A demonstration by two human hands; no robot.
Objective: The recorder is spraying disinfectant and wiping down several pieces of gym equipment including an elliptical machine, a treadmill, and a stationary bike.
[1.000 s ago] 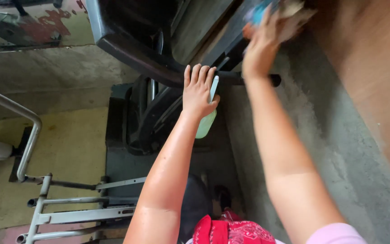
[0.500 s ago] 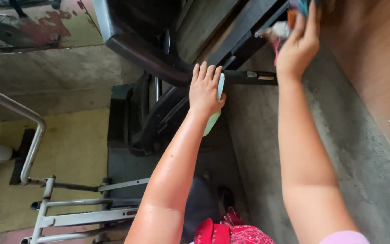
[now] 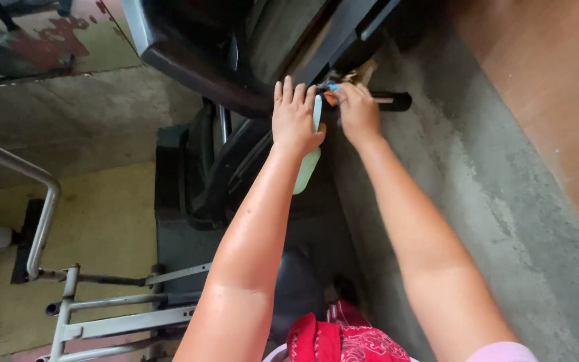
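Your left hand (image 3: 295, 119) lies with fingers together and straight against a pale green bottle (image 3: 306, 167), the thumb hooked round its far side, so the grip is closed on the bottle and holds it upright against the dark treadmill (image 3: 196, 60). The bottle's lower part shows below your palm; its top runs up between thumb and fingers. Your right hand (image 3: 358, 112) sits just beside the left, almost touching it, curled over a small bundle with blue and orange parts (image 3: 330, 94); what the bundle is you cannot tell, but the fingers are pinched on it. This hand rests at a black handlebar (image 3: 397, 101) that sticks out toward the grey concrete wall (image 3: 477, 201). Both hands are high in the view, close under the treadmill's console. Low on the left stands a grey metal frame (image 3: 68, 315) on the yellowish floor (image 3: 102, 221). Red cloth (image 3: 343, 342) shows at the bottom edge.
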